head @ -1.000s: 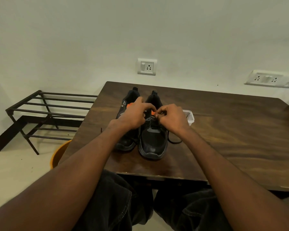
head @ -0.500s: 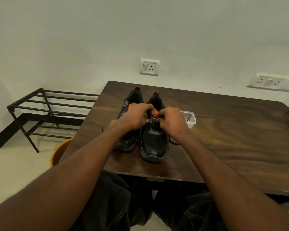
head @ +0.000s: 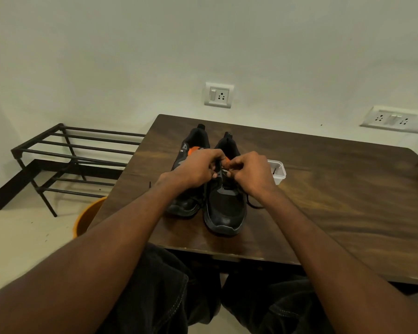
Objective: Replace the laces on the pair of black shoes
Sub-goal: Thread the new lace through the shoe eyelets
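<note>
Pale plaster wall (head: 155,56) fills the upper half of the view, with a single switch-and-socket plate (head: 219,94) above the tabletop and a wider socket strip (head: 393,119) off to the right. Below it a dark wood-grain tabletop (head: 336,201) carries the work, and a black metal shoe rack (head: 65,155) stands on the floor to its left, with the rim of an orange tub (head: 87,216) showing beside the tabletop's near left corner.

Two black shoes sit side by side near the tabletop's left end, long axes running from the near edge toward the wall, toes pointing at the person and heels toward the wall. The left shoe (head: 193,145) lies slightly farther back; the right shoe (head: 226,208) is nearer, its toe close to the front edge. Orange lining shows in both openings.

Both hands meet over the right shoe's lacing area. The left hand (head: 193,171) has curled fingers gripping the shoe's upper beside the eyelets. The right hand (head: 251,175) pinches something small at the eyelets, seemingly the lace, though the exact hold is hidden. A black lace (head: 252,205) loops onto the tabletop just right of that shoe.

A small clear plastic container (head: 278,171) rests just beyond the right hand.
</note>
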A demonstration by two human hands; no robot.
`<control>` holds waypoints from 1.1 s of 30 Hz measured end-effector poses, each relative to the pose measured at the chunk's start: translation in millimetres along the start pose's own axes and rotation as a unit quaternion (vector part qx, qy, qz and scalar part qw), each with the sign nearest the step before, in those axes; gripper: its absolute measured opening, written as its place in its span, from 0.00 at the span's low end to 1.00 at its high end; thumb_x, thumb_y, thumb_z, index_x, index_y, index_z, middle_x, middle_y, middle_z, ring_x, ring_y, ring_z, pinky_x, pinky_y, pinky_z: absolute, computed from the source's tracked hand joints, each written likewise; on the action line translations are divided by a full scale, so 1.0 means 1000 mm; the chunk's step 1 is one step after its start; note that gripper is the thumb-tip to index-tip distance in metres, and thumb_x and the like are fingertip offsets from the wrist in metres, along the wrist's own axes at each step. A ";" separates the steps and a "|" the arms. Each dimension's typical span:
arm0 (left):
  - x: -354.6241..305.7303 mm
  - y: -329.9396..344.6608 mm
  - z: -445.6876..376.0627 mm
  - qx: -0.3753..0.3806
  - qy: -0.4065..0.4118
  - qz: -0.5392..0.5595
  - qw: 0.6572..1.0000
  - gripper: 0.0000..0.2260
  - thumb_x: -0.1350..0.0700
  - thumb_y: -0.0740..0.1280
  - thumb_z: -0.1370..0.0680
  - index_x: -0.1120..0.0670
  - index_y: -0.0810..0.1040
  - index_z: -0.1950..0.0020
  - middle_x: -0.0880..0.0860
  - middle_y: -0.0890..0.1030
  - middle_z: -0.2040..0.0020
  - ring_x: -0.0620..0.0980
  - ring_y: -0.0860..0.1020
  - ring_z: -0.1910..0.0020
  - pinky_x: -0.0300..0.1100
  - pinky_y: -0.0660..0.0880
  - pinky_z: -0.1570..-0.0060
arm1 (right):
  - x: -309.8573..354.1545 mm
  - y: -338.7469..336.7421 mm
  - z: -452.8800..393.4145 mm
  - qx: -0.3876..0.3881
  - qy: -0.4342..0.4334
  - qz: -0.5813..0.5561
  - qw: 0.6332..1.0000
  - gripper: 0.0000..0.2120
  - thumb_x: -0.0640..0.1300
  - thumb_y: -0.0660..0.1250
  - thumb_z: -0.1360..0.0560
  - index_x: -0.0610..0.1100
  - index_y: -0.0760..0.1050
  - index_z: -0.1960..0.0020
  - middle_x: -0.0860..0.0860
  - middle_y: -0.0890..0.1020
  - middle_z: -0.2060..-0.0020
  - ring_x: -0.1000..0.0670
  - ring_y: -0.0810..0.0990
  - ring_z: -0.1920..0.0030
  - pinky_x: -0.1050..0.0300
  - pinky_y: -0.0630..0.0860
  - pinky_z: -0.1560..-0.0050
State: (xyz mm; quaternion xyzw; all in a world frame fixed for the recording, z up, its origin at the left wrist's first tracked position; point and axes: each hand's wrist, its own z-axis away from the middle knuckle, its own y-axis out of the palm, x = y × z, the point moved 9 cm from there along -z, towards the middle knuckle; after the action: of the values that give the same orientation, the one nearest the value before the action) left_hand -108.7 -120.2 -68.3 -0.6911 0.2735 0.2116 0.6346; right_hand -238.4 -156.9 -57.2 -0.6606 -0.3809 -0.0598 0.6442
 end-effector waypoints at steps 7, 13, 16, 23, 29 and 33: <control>0.004 -0.004 0.001 -0.014 -0.004 0.005 1.000 0.15 0.69 0.68 0.23 0.49 0.77 0.45 0.55 0.79 0.54 0.49 0.78 0.58 0.41 0.78 0.55 | 0.008 0.008 0.002 -0.016 -0.016 0.089 0.996 0.08 0.45 0.74 0.23 0.52 0.86 0.44 0.50 0.75 0.47 0.50 0.75 0.47 0.53 0.75 0.49; 0.003 -0.003 0.000 -0.010 -0.006 0.011 1.000 0.14 0.69 0.67 0.22 0.51 0.78 0.44 0.55 0.78 0.55 0.45 0.76 0.61 0.34 0.73 0.61 | 0.000 0.010 0.000 -0.029 0.016 0.101 0.994 0.02 0.42 0.75 0.26 0.49 0.86 0.56 0.49 0.79 0.48 0.50 0.80 0.51 0.52 0.80 0.52; 0.004 -0.003 0.001 -0.009 -0.009 0.011 1.000 0.13 0.68 0.67 0.22 0.52 0.78 0.44 0.54 0.78 0.56 0.44 0.76 0.62 0.32 0.72 0.62 | -0.003 0.014 -0.002 -0.036 0.025 0.104 0.994 0.02 0.42 0.75 0.25 0.49 0.86 0.56 0.49 0.80 0.49 0.50 0.81 0.53 0.54 0.79 0.55; 0.005 -0.002 0.001 -0.016 -0.008 0.015 1.000 0.16 0.68 0.68 0.23 0.48 0.77 0.43 0.55 0.79 0.55 0.46 0.76 0.61 0.37 0.74 0.58 | -0.012 0.023 -0.002 -0.012 0.058 -0.015 0.998 0.05 0.44 0.75 0.23 0.52 0.88 0.50 0.52 0.87 0.53 0.50 0.83 0.51 0.50 0.81 0.48; 0.007 -0.004 0.004 -0.020 -0.011 0.030 0.999 0.19 0.68 0.71 0.24 0.48 0.79 0.39 0.53 0.79 0.55 0.46 0.79 0.58 0.38 0.77 0.53 | -0.010 0.024 0.001 -0.033 0.053 0.060 0.996 0.06 0.46 0.71 0.20 0.50 0.87 0.48 0.48 0.84 0.54 0.47 0.83 0.54 0.47 0.83 0.52; 0.006 -0.005 0.006 -0.032 -0.012 0.024 0.999 0.21 0.67 0.72 0.24 0.48 0.79 0.36 0.53 0.80 0.54 0.49 0.81 0.56 0.43 0.80 0.48 | -0.014 0.027 -0.002 -0.012 0.074 0.018 0.997 0.05 0.43 0.72 0.22 0.49 0.87 0.53 0.48 0.85 0.55 0.47 0.83 0.54 0.44 0.83 0.50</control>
State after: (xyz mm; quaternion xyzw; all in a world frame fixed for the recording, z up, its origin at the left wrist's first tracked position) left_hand -100.5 -114.7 -69.2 -0.7016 0.2760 0.2434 0.6101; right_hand -231.8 -161.9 -86.7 -0.6689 -0.3192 -0.1016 0.6636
